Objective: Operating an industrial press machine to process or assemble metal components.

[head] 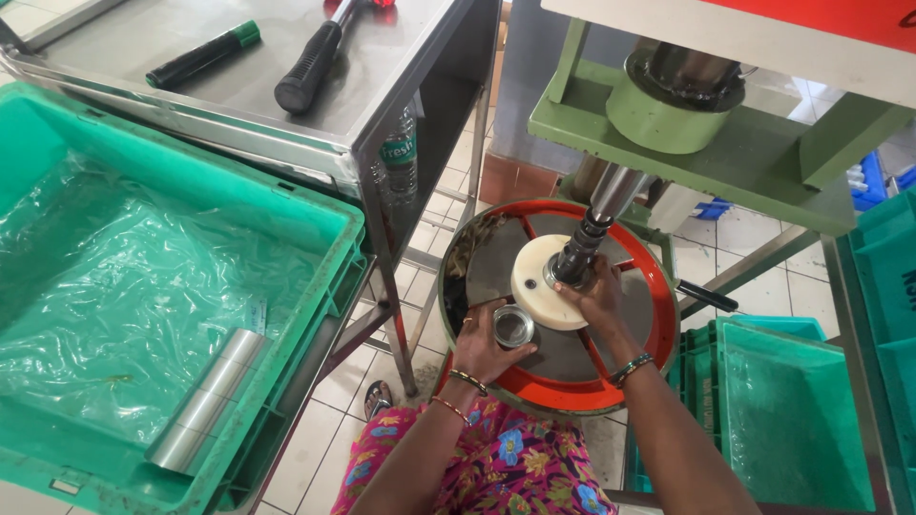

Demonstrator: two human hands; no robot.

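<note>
The left hand (pixel 485 345) gripped a metal ring (pixel 513 326) at the disc's (pixel 548 282) seven o'clock; the right hand (pixel 596 298) clasped the spindle (pixel 578 256), steadying it for seating.

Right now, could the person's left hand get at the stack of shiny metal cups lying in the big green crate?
Probably yes. The left hand holds a small metal cup at the red-rimmed wheel; the stack lies uncovered in the open-topped crate on that side, nothing between.
</note>
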